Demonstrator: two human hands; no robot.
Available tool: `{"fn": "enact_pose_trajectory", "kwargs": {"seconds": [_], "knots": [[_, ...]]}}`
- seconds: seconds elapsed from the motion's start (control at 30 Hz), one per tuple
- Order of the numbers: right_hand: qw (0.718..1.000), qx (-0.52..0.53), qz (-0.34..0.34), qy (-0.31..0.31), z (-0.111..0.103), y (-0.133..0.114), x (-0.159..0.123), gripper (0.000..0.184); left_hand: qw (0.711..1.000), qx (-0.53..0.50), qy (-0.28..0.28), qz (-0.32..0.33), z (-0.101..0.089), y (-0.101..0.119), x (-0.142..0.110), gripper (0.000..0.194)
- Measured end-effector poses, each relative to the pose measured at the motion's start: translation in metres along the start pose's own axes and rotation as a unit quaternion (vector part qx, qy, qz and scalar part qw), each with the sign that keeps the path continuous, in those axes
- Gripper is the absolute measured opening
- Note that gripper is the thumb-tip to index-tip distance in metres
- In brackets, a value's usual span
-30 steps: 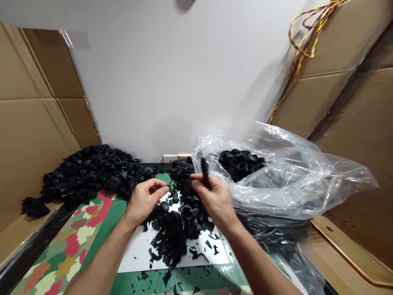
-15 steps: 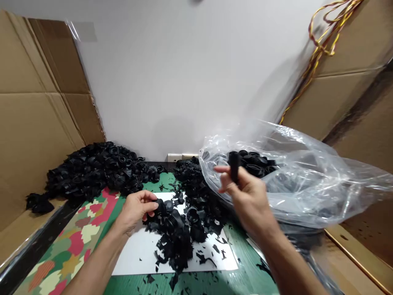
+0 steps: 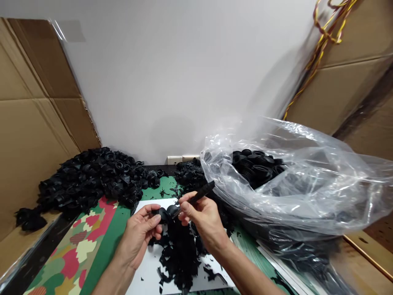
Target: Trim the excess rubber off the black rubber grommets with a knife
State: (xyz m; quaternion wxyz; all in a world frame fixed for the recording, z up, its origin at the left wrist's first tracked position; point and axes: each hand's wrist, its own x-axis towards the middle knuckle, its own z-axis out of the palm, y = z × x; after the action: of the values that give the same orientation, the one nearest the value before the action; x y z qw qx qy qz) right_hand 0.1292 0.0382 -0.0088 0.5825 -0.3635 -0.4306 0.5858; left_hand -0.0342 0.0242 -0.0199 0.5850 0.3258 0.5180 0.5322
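Note:
My left hand [image 3: 140,227] pinches a small round black rubber part [image 3: 162,214] between thumb and fingers. Close on its right, my right hand [image 3: 204,221] is closed around a black pen-shaped tool [image 3: 205,190], tilted with its upper end to the right. The tool's lower end points toward the part; I cannot tell whether they touch. Beneath both hands, black rubber parts and torn scraps [image 3: 181,258] are heaped on a white sheet [image 3: 143,272].
A large pile of black rubber pieces [image 3: 92,176] lies at the left against cardboard [image 3: 33,123]. On the right, an open clear plastic bag [image 3: 294,200] holds ribbed black parts [image 3: 258,166]. Twisted yellow and red wires [image 3: 317,61] hang above. The tabletop [image 3: 153,192] is green.
My right hand has come left and down from in front of the bag to beside my left hand, tilting the tool over. The left hand still holds a rubber part. The view has shifted slightly.

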Motion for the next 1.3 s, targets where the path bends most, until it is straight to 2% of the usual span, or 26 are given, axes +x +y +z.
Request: {"fn": "enact_pose_trajectory", "kwargs": {"seconds": [0.1, 0.2, 0.37, 0.57, 0.67, 0.8, 0.87, 0.9, 0.97, 1.07, 1.13, 1.2, 1.3], "knots": [[0.999, 0.028, -0.023, -0.028, 0.002, 0.011, -0.002, 0.033, 1.0, -0.022, -0.013, -0.009, 0.001, -0.004, -0.002, 0.038], [0.997, -0.021, -0.059, -0.041, -0.001, 0.019, -0.004, 0.028, 0.999, -0.029, -0.003, -0.013, 0.001, -0.007, -0.003, 0.038], [0.995, -0.082, -0.052, -0.018, -0.005, 0.026, -0.007, 0.023, 1.0, -0.025, -0.009, -0.004, -0.001, -0.01, -0.004, 0.034], [0.986, -0.137, -0.097, -0.017, 0.0, 0.023, -0.01, 0.013, 1.0, 0.006, -0.014, 0.014, -0.002, -0.011, -0.004, 0.031], [0.967, -0.192, -0.168, -0.022, 0.002, 0.021, -0.011, 0.011, 0.998, 0.033, -0.007, 0.047, 0.001, -0.012, -0.006, 0.028], [0.906, -0.3, -0.297, -0.024, -0.004, 0.024, -0.009, 0.015, 0.994, 0.042, 0.02, 0.099, 0.006, -0.009, -0.012, 0.025], [0.888, -0.341, -0.307, -0.003, -0.01, 0.027, -0.005, 0.017, 0.992, 0.005, 0.051, 0.117, 0.007, -0.004, -0.015, 0.028], [0.891, -0.345, -0.293, 0.012, -0.013, 0.028, -0.003, 0.018, 0.991, -0.018, 0.063, 0.118, 0.008, -0.001, -0.016, 0.03], [0.915, -0.32, -0.245, 0.034, -0.017, 0.028, 0.001, 0.017, 0.992, -0.043, 0.064, 0.102, 0.008, 0.003, -0.016, 0.034], [0.961, -0.226, -0.157, 0.029, -0.019, 0.025, 0.005, 0.015, 0.994, -0.057, 0.044, 0.08, 0.006, 0.004, -0.013, 0.036], [0.98, -0.16, -0.117, 0.023, -0.018, 0.023, 0.005, 0.018, 0.994, -0.065, 0.037, 0.073, 0.005, 0.003, -0.012, 0.036], [0.986, -0.119, -0.116, 0.028, -0.019, 0.022, 0.005, 0.021, 0.995, -0.074, 0.033, 0.065, 0.003, 0.001, -0.011, 0.037], [0.983, -0.094, -0.156, 0.033, -0.021, 0.021, 0.004, 0.023, 0.994, -0.09, 0.026, 0.056, 0.003, -0.001, -0.011, 0.038]]}}
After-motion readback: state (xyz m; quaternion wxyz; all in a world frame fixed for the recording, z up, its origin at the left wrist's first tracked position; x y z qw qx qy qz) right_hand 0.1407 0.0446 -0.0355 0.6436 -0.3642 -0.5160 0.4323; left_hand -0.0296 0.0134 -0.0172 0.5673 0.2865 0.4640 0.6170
